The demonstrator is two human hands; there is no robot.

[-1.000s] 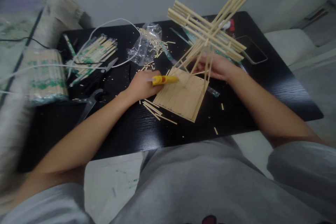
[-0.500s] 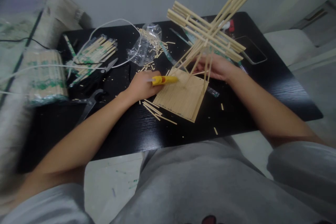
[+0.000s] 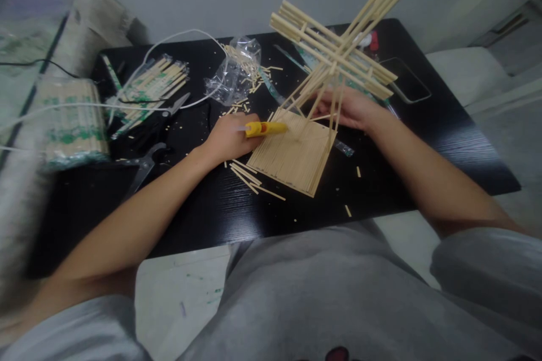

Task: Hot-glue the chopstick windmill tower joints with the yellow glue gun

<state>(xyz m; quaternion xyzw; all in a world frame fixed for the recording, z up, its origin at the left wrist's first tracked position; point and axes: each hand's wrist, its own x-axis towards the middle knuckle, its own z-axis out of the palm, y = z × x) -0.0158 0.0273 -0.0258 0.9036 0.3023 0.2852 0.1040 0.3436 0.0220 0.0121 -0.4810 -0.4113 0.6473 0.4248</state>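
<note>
A windmill-like model of wooden sticks stands on the table, with crossed blades (image 3: pixel 334 59) over a slanting frame and a flat square stick base (image 3: pixel 296 158). My left hand (image 3: pixel 231 138) is closed around a yellow hot glue gun (image 3: pixel 266 128), a clear glue stick poking from its rear. The gun points over the base toward the frame's legs. My right hand (image 3: pixel 345 108) is behind the frame at the base's far right, fingers bent near a thin stick (image 3: pixel 324 118). Its fingertips are partly hidden by the legs, so I cannot tell whether it grips that stick.
Scissors (image 3: pixel 175 106) and pliers-like cutters (image 3: pixel 146 166) lie left, near wrapped chopsticks (image 3: pixel 154 87) and a full pack (image 3: pixel 74 124). A white cable (image 3: pixel 163 39) loops across the table. Cut stick pieces (image 3: pixel 249 175) lie by the base; a phone (image 3: pixel 405 80) rests at right.
</note>
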